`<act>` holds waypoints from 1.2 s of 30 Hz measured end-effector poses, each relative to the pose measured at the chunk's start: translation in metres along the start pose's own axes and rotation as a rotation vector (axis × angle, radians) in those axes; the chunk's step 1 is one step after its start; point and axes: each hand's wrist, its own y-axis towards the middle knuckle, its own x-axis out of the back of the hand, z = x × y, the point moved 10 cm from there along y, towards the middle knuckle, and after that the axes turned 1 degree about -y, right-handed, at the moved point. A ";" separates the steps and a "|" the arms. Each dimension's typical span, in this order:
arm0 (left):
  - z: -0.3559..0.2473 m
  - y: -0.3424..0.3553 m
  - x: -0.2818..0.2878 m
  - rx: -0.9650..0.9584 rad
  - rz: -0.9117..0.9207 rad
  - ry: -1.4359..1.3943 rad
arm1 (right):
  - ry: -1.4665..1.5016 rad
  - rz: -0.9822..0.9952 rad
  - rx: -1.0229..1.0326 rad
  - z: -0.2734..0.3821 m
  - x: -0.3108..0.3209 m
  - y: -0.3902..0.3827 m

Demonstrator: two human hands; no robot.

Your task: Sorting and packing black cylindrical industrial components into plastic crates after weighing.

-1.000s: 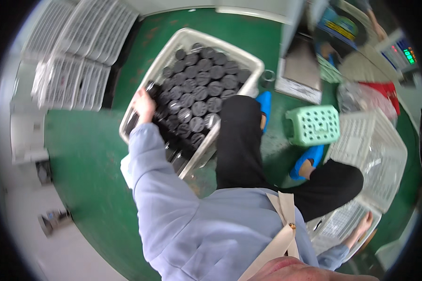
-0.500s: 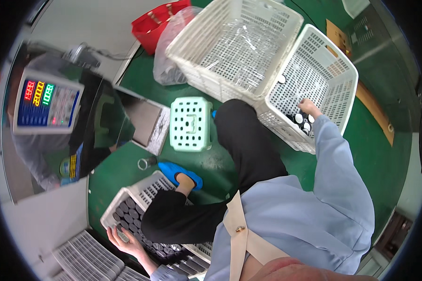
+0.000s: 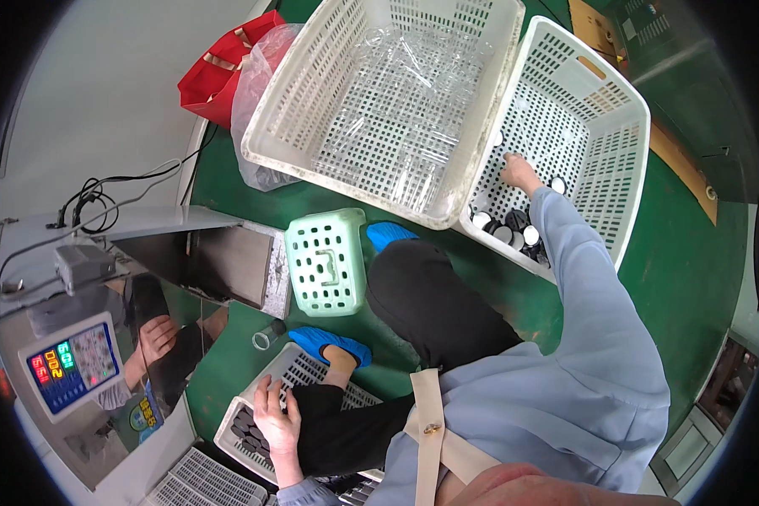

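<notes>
My right hand [image 3: 521,174] is down inside the smaller white crate [image 3: 594,219], its fingers curled together; whatever they hold, if anything, is hidden. A white round piece [image 3: 497,137] lies just beyond the fingertips, and another [image 3: 558,184] lies to the hand's right. Several round black-and-white pieces [image 3: 514,232] are bunched at the crate's near end. Beside my knee, my left hand [image 3: 277,417] is raised with its fingers apart and nothing in them. It is over a white basket [image 3: 228,434] of dark round-topped pieces [image 3: 249,430], partly covered by my leg and hand.
A large white crate [image 3: 266,139] with clear plastic pieces [image 3: 413,101] stands left of the smaller one. A light green stool [image 3: 325,291], a clear cup [image 3: 266,336], a red bag [image 3: 215,80] and a metal machine with a lit display [image 3: 72,367] are to the left.
My left hand has lifted from the basket's outer edge toward my knee. My right hand has moved off the bunched pieces, toward the lone white one. The whole view has shifted.
</notes>
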 end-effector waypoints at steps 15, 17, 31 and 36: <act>-0.001 0.026 -0.054 0.085 0.224 -0.074 | 0.083 -0.178 0.521 0.039 -0.068 0.036; -0.002 0.027 -0.062 0.030 0.255 -0.089 | 0.100 -0.059 0.377 0.031 -0.092 0.030; -0.048 0.057 -0.095 -0.160 0.332 -0.180 | 0.816 -0.817 0.723 0.163 0.307 -0.127; -0.054 0.062 -0.109 -0.211 0.302 -0.156 | 0.232 -0.311 0.851 0.346 0.252 -0.110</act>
